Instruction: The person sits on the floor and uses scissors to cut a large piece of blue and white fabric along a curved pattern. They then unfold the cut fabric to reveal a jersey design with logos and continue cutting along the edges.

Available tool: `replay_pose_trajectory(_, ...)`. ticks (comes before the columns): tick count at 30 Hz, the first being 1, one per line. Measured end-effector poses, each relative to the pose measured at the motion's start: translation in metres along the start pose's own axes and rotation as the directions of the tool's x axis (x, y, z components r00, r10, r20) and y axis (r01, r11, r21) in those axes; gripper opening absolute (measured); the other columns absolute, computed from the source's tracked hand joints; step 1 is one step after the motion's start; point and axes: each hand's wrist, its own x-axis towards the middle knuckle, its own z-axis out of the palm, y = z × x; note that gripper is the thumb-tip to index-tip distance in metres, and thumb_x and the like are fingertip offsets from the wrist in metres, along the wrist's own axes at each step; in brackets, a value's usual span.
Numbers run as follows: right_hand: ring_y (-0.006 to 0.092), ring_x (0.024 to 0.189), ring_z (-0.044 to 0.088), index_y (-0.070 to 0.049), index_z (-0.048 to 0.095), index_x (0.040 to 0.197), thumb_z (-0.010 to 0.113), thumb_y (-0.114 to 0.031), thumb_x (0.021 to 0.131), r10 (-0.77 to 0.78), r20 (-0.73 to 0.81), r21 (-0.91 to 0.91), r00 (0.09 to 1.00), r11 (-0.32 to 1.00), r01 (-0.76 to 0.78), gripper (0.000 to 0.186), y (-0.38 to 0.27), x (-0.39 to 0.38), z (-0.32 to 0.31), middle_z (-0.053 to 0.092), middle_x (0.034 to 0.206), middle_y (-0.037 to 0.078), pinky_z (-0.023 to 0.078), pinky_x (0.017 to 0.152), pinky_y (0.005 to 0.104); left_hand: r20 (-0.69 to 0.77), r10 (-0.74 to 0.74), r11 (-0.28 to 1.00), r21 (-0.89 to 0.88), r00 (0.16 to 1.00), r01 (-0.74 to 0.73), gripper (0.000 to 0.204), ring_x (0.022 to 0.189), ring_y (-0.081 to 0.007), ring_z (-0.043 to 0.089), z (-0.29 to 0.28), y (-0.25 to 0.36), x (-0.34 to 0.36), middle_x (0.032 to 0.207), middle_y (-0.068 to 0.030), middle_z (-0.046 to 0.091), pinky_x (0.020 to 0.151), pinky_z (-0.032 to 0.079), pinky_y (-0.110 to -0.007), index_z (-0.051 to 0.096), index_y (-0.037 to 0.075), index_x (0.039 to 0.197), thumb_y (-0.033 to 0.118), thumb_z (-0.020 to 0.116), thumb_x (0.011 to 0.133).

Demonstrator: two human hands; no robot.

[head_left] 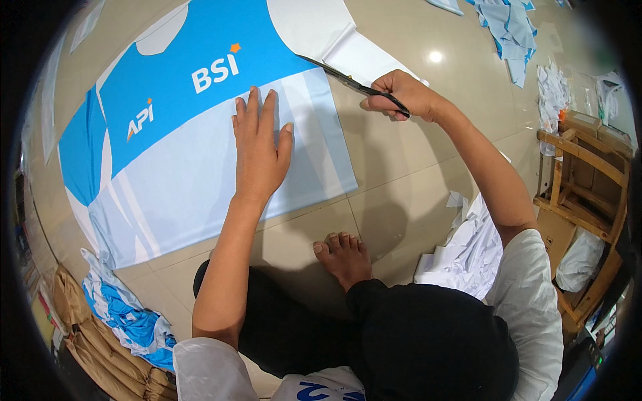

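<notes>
A sheet of printed fabric (200,120) in bright blue, pale blue and white lies spread on the tiled floor, with white lettering and small orange marks on its blue part. My left hand (257,150) rests flat on the pale blue area, fingers spread and holding nothing. In my right hand (408,97) is a pair of black-handled scissors (351,81), gripped by the handles at the fabric's right side. Their blades reach the border between the blue print and a white piece (364,53). Part of the handles is hidden by my fingers.
Crumpled white cloth (465,257) lies near my bare foot (344,257). Blue and white scraps (124,307) are heaped at the lower left beside brown material (100,347). More scraps (508,33) lie at the upper right. A wooden frame (585,174) stands at the right.
</notes>
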Motion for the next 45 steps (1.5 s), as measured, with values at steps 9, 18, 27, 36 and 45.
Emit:
replay_pose_trajectory(9,0.0083,0.046,0.052,-0.012,0.054,0.063,0.083,-0.031,0.082,0.003,-0.024,0.044,1.000,0.999,-0.002,0.040,0.009,0.001,0.010,0.056,0.057,0.001,0.040,0.045,0.0243,0.028,0.015,1.000,0.007,1.000,-0.015,0.061,0.162,-0.0547,0.019,0.000,0.004,-0.001,0.173,-0.0290,0.030,0.131,0.018,-0.066,0.046,0.002,0.161,0.022,0.063,0.106)
replay_pose_trajectory(18,0.0072,0.045,0.051,-0.011,0.052,0.064,0.082,-0.023,0.085,0.001,-0.036,0.093,0.999,0.996,0.003,0.039,0.008,-0.001,0.016,0.055,0.057,0.001,0.038,0.042,0.0243,0.019,0.021,1.000,0.002,1.000,-0.021,0.061,0.163,-0.0529,0.018,0.004,-0.001,-0.002,0.174,-0.0259,0.030,0.130,0.018,-0.067,0.043,0.006,0.164,0.022,0.062,0.108)
replay_pose_trajectory(27,0.0049,0.044,0.048,-0.011,0.055,0.065,0.081,-0.020,0.090,0.010,-0.068,0.130,0.998,0.992,-0.001,0.038,0.009,-0.006,0.028,0.052,0.056,-0.002,0.035,0.042,0.0230,0.024,0.015,1.000,0.008,1.000,-0.015,0.061,0.163,-0.0532,0.019,0.003,-0.001,-0.002,0.174,-0.0260,0.030,0.130,0.019,-0.067,0.043,0.006,0.163,0.022,0.063,0.108)
replay_pose_trajectory(36,0.0046,0.045,0.048,-0.009,0.060,0.068,0.083,-0.026,0.089,0.027,-0.095,0.139,0.995,0.990,-0.014,0.035,-0.002,-0.001,0.036,0.055,0.059,-0.002,0.036,0.043,0.0214,0.019,0.016,1.000,-0.013,1.000,-0.016,0.061,0.163,-0.0528,0.019,0.002,-0.001,-0.002,0.174,-0.0264,0.029,0.130,0.020,-0.067,0.043,0.006,0.163,0.021,0.063,0.108)
replay_pose_trajectory(45,0.0041,0.045,0.048,-0.007,0.064,0.071,0.082,-0.024,0.090,0.038,-0.100,0.178,0.994,0.984,-0.020,0.031,-0.006,0.005,0.042,0.056,0.059,-0.002,0.037,0.043,0.0208,0.013,0.025,0.999,-0.030,1.000,-0.025,0.061,0.163,-0.0528,0.019,0.002,-0.002,-0.003,0.175,-0.0261,0.029,0.129,0.019,-0.068,0.044,0.007,0.163,0.019,0.064,0.107)
